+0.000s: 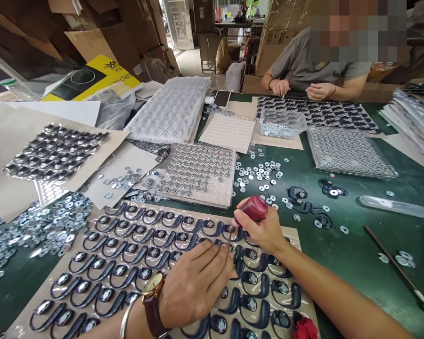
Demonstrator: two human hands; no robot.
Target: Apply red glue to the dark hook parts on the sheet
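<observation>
My right hand is closed around a dark red squeeze bottle, held tilted with its thin tip pointing down at the parts. My left hand lies flat, fingers stretched out and together, just beside the bottle's tip. Beneath both hands is a tan board carrying rows of black hook-shaped parts under clear plastic. Each part has a round end with a shiny metal disc. The left palm and fingers hide several of these parts. A crumpled red cloth rests at the board's lower right corner.
Loose metal washers are scattered left and behind the board. A tray of round discs, a clear plastic box and a brown stick lie on the green table. Across it, a person handles another sheet of black parts.
</observation>
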